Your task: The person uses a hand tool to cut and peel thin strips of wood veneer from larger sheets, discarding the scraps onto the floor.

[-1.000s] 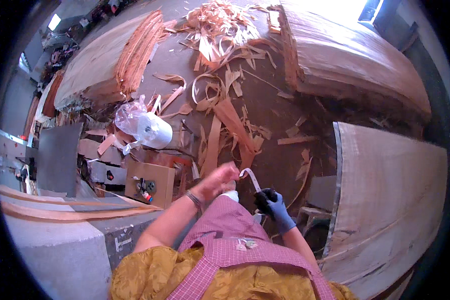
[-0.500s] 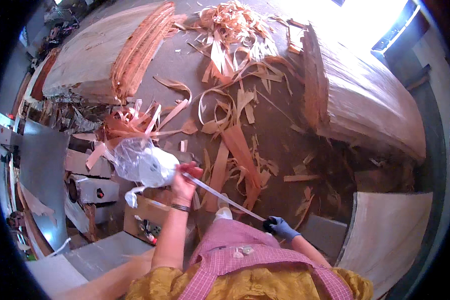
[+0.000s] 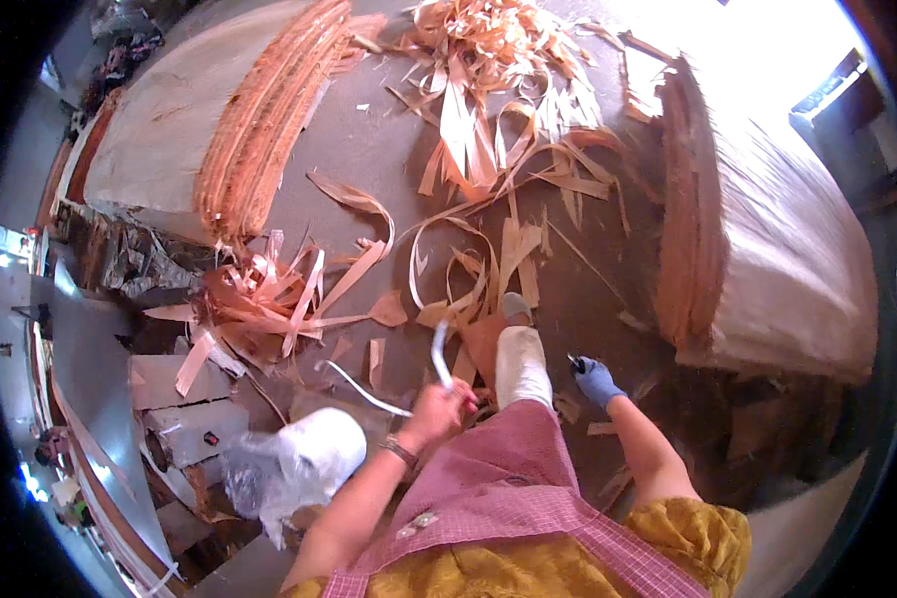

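My bare left hand is closed around a white strip. One end of it stands up past my fingers, and a loop trails off to the left. Just left of my forearm is a white roll, partly wrapped in a clear plastic bag; what it rests on is hidden. My right hand, in a blue-grey glove, grips a small black object whose kind I cannot make out. No strip shows between my two hands.
Veneer stacks stand at far left and right. Long wood ribbons are heaped ahead, with another tangle to the left and scraps across the floor. Pale blocks lie at left. My shoe is on the floor ahead.
The strip stretched between my hands no longer reaches my right hand. My left hand has moved right, away from the roll; my right hand has moved forward. My leg has stepped ahead.
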The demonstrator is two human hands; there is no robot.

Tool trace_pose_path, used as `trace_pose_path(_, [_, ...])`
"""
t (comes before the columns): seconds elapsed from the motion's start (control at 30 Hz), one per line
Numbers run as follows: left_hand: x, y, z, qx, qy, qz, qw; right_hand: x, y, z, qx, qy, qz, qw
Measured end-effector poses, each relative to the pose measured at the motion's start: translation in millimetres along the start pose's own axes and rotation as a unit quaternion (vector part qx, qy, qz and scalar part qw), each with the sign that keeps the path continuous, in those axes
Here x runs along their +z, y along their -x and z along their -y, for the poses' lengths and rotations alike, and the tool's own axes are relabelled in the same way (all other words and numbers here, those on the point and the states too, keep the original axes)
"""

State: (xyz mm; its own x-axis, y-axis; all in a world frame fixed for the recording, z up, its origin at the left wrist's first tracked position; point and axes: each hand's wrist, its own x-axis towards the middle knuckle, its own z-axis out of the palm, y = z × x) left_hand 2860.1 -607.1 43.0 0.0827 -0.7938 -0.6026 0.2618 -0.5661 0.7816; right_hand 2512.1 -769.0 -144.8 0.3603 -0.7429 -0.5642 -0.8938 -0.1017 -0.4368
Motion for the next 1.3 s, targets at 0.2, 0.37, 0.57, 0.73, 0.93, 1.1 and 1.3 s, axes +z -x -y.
trace_pose_path(0.2, [66, -193, 17, 0.024, -0.419, 0.050, 0.906, -14, -292, 13, -0.030, 0.139, 0.098, 0.985])
trace_pose_path(0.37, [93, -276, 3, -0.039, -0.401, 0.103, 0.909, -1, -485, 71, -0.116, 0.242, 0.152, 0.951])
trace_pose_path(0.57, [95, -342, -24, -0.164, -0.335, 0.177, 0.911, 21, -686, 161, -0.155, 0.347, 0.125, 0.917])
trace_pose_path(0.73, [77, -357, -9, -0.083, -0.289, 0.137, 0.944, 37, -785, 134, -0.126, 0.259, 0.068, 0.955])
trace_pose_path(0.93, [83, -371, -39, -0.162, -0.336, 0.211, 0.903, 18, -571, 82, -0.358, 0.075, -0.061, 0.929])
trace_pose_path(1.1, [83, -369, -55, -0.166, -0.377, 0.242, 0.878, -34, -232, -112, -0.137, 0.373, 0.323, 0.859])
trace_pose_path(1.3, [106, -320, 3, -0.075, -0.477, 0.276, 0.831, -66, -65, -156, 0.202, 0.132, 0.615, 0.751])
